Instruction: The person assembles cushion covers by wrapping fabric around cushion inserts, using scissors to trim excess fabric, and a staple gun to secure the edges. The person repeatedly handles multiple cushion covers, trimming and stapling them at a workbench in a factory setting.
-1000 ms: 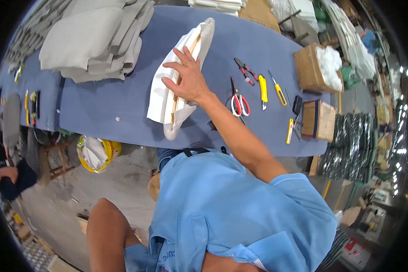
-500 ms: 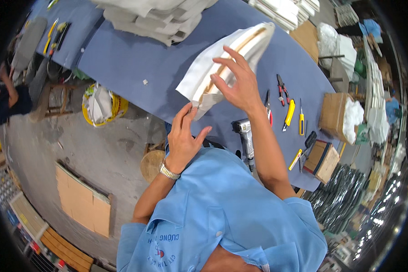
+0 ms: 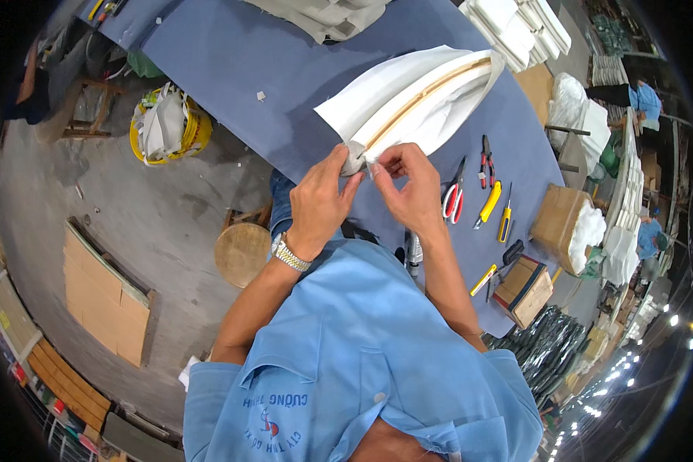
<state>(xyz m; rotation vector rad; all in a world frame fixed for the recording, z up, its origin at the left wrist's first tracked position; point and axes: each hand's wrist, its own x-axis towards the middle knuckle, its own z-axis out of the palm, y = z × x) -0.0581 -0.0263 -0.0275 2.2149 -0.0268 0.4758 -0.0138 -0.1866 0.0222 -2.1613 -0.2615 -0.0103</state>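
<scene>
The cloth-covered panel [image 3: 416, 100] rests on the blue table [image 3: 215, 85], its near end between both hands. The left hand [image 3: 320, 199] has a narrow grip on the grey cloth [image 3: 353, 160]; the right hand [image 3: 413, 194] pinches just beside it. Scissors [image 3: 453, 199] lie to the right.

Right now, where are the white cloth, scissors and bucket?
White cloth [image 3: 377, 83], head view, on its left flap.
Scissors [image 3: 454, 187], head view, where blades meet handles.
Bucket [image 3: 200, 133], head view, on its yellow wall.
</scene>
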